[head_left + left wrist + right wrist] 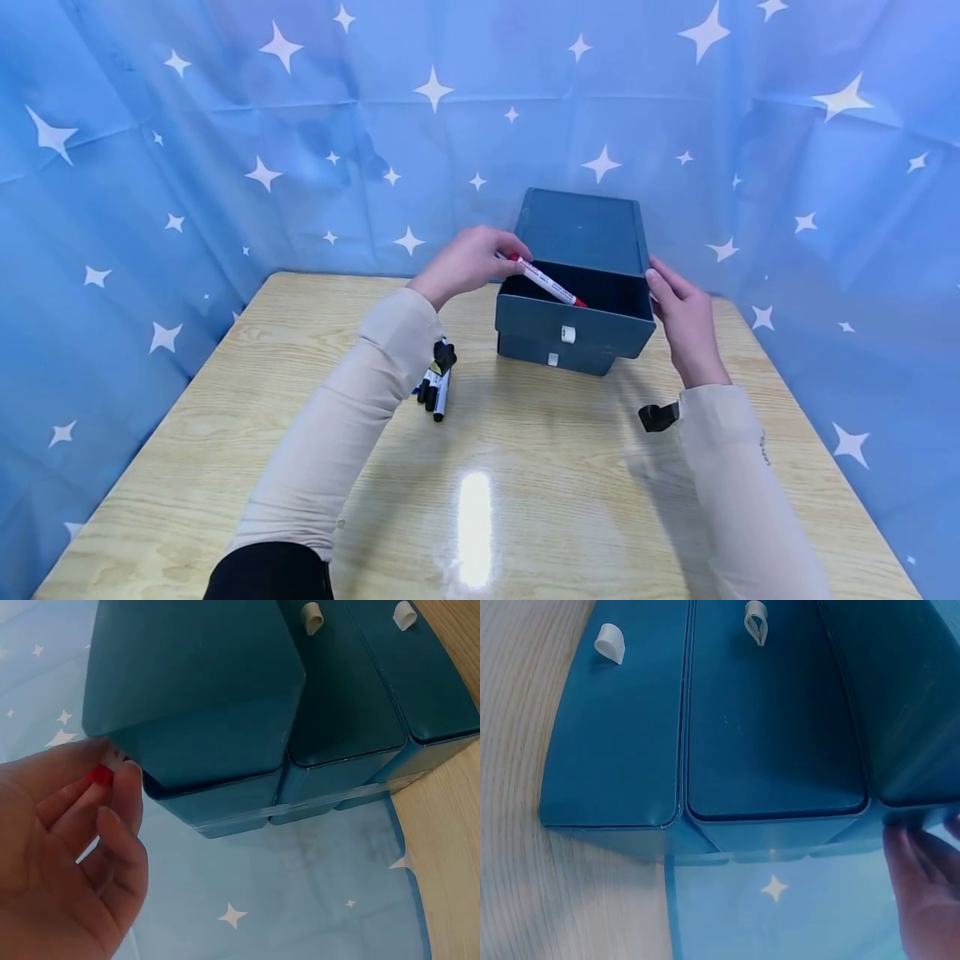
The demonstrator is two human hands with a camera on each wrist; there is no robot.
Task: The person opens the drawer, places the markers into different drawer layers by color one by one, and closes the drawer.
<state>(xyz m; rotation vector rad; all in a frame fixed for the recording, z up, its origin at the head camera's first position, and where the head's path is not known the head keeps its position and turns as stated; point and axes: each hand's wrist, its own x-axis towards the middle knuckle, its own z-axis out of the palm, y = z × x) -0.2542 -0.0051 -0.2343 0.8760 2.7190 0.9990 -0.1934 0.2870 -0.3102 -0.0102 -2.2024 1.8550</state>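
Observation:
A red-and-white marker (551, 283) slants over the pulled-out top drawer (573, 327) of a dark blue drawer box (581, 232). The left hand (474, 262) pinches its upper end between thumb and fingers; in the left wrist view the left hand (71, 840) shows the marker's red end (100, 775) beside the drawer. On the box's right side rests the right hand (684, 321), thumb near the top edge, fingers partly hidden. The right wrist view has the right hand (930, 889) touching the box (772, 735) at the right edge.
Several black-capped markers (435, 392) lie on the wooden table (555, 467), left of the box and below the left wrist. A blue curtain with white stars (432, 89) hangs behind the table. White pull tabs (610, 643) stick out from the lower drawers.

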